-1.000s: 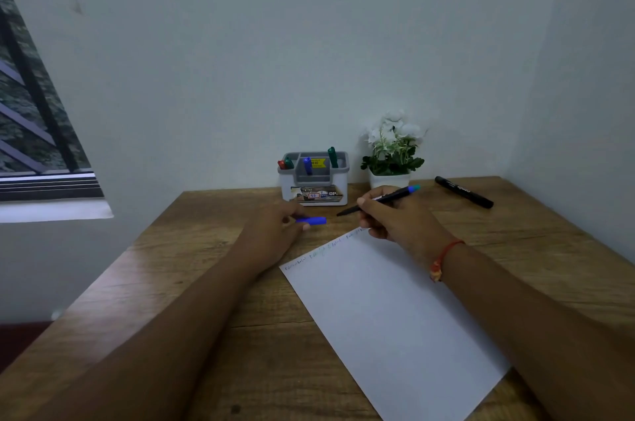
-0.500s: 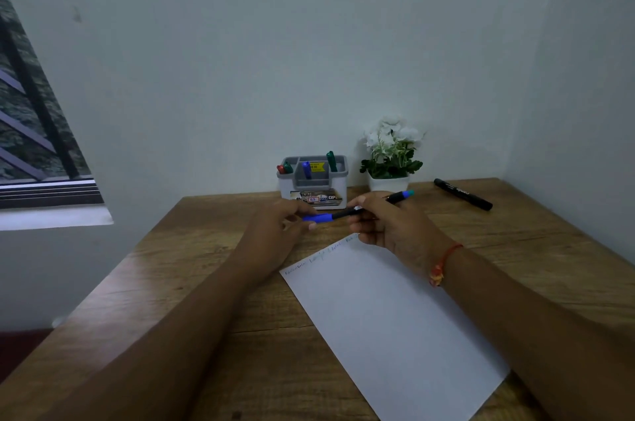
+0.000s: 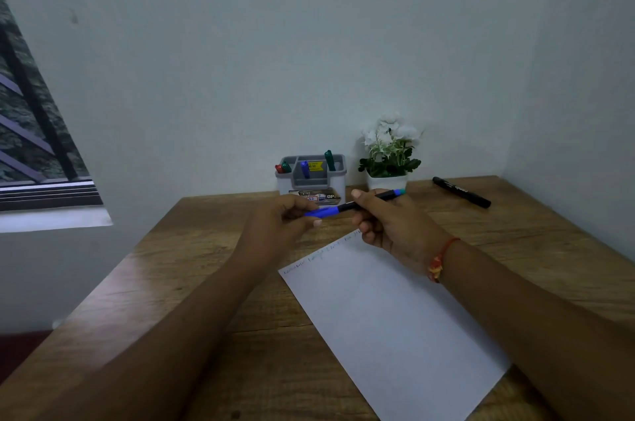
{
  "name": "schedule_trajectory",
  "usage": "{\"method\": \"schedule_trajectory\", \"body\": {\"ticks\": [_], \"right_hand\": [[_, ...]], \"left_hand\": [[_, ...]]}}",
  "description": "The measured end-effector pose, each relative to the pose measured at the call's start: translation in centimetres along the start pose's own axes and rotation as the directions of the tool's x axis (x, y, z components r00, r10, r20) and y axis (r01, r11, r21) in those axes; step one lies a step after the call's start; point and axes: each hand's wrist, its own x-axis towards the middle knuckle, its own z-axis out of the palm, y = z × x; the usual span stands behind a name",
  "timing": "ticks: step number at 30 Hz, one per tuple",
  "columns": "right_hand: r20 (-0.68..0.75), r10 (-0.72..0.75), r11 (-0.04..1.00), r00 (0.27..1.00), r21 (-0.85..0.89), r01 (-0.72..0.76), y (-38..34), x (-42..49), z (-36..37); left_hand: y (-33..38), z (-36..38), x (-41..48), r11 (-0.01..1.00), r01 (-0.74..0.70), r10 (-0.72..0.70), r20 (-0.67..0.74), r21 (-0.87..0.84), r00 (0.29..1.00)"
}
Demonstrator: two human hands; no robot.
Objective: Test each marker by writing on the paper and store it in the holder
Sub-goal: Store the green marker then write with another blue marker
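Blue marker (image 3: 364, 202) held level between both hands above the paper (image 3: 388, 310), left hand (image 3: 275, 228) pinching its blue cap, right hand (image 3: 395, 221) gripping the barrel, holder (image 3: 311, 176) just behind

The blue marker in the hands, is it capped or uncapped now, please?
Capped, it appears: the blue cap in the left hand meets the blue marker held by the right hand, no tip showing.

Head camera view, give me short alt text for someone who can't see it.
Two hands hold a blue marker over a wooden desk, the left hand at its cap. White paper lies below; a marker holder stands behind.
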Motion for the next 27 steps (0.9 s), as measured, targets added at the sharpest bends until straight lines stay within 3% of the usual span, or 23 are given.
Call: {"method": "schedule_trajectory", "body": {"ticks": [9,14,16,19,23,27], "right_hand": [[0.058,0.027,0.998,0.998,0.051,-0.03,-0.2,0.0,0.1],[-0.046,0.083,0.992,0.996,0.104,-0.078,0.0,0.5,0.8],[-0.142,0.05,0.998,0.989,-0.03,-0.055,0.0,0.8,0.6],[-0.19,-0.132,0.94,0.973,-0.336,0.062,0.5,0.7,-0.3],[-0.093,-0.317,0.724,0.944,-0.666,0.178,1.3,0.8,-1.5],[-0.008,-0.32,0.623,0.947,-0.755,0.204,1.4,0.8,-1.4]], "left_hand": [[0.3,-0.3,-0.3,0.998,0.006,-0.007,-0.02,-0.069,1.0],[0.8,0.0,-0.2,0.984,0.023,-0.046,-0.125,-0.179,0.991],[1.4,-0.1,0.2,0.985,-0.03,-0.013,-0.244,-0.17,0.97],[1.9,-1.0,1.3,0.986,-0.097,0.032,-0.431,-0.132,0.902],[1.8,-2.7,4.5,0.995,-0.084,0.041,-0.541,-0.055,0.84],[1.8,-3.3,8.4,0.999,-0.051,0.035,-0.579,-0.012,0.815]]}}
